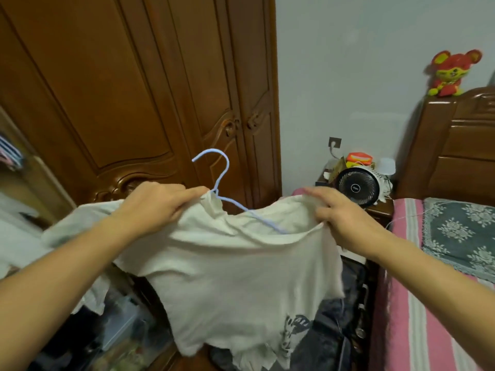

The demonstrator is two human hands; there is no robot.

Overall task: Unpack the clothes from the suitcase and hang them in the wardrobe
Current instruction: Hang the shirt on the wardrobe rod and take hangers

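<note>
Head view: risk is the hanger (218, 183) slipping out of the neck hole. Only one arm of it shows, running bare across the collar opening toward the right shoulder, so the white T-shirt (235, 266) is judged only half seated. If the right hand (338, 219) lets go first, that side probably slides off. The hook could also snag on the closed wardrobe (134, 89) door behind.

Left hand (158, 204): fingers curled, pinching the collar at the hook's base. Right hand: fingers curled, gripping the shoulder fabric.

Shirt is held in the air in front of the wardrobe, over dark clothes below. Thin, wrinkled, limp cotton, with a grey print near the hem.
</note>
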